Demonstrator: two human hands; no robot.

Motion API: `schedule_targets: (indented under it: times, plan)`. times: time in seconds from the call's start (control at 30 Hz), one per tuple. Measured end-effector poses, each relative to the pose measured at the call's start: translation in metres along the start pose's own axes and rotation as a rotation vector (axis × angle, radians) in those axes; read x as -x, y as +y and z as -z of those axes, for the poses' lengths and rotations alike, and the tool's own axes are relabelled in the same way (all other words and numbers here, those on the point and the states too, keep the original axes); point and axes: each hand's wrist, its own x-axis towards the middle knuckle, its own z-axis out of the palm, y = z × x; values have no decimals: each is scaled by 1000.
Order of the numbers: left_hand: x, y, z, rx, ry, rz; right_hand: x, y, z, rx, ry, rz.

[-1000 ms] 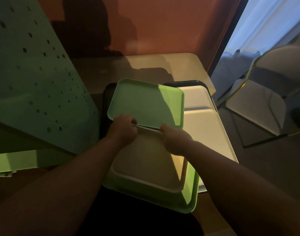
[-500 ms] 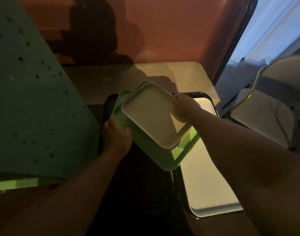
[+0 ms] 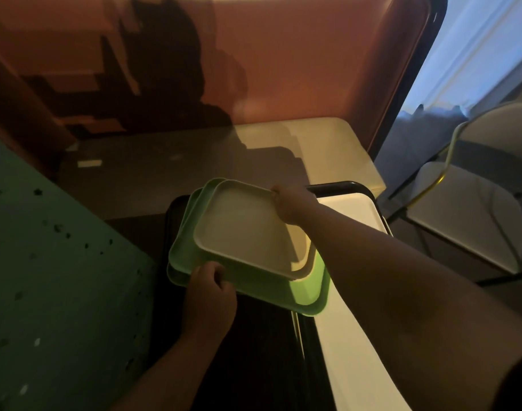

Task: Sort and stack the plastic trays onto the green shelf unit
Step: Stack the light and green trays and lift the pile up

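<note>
A cream tray (image 3: 248, 232) lies on top of two stacked green trays (image 3: 308, 287), all held tilted above a black tray (image 3: 254, 351) on the table. My left hand (image 3: 209, 295) grips the near left edge of the green trays. My right hand (image 3: 292, 203) holds the far right corner of the cream tray. A white tray (image 3: 351, 336) lies flat to the right inside another black tray (image 3: 339, 186). The green perforated shelf unit (image 3: 55, 277) fills the left side.
The beige table (image 3: 313, 143) runs back to a red-brown wall (image 3: 283, 54). A white folding chair (image 3: 476, 209) stands to the right of the table, near a bright window.
One second ago both hands held the near edge of a raised green tray over the cream one. The trays are now gathered into one stack, and my right hand has moved to its far corner.
</note>
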Motion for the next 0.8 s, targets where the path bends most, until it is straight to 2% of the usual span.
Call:
schedule_targets:
  times: [0.3, 0.47, 0.6, 0.7, 0.8]
  plan:
    - [-7, -6, -3, 80, 44, 2, 3, 3, 4, 86, -46, -38]
    - [-5, -4, 1, 83, 100, 11, 26, 21, 20, -97, -158, -204]
    - [-4, 7, 4, 98, 87, 9, 69, 36, 30, -412, -215, -256]
    - [1, 19, 4, 118, 56, -19, 103, 50, 28, -605, -220, -352]
    - [6, 29, 6, 151, 34, -23, 131, 64, 22, -669, -195, -398]
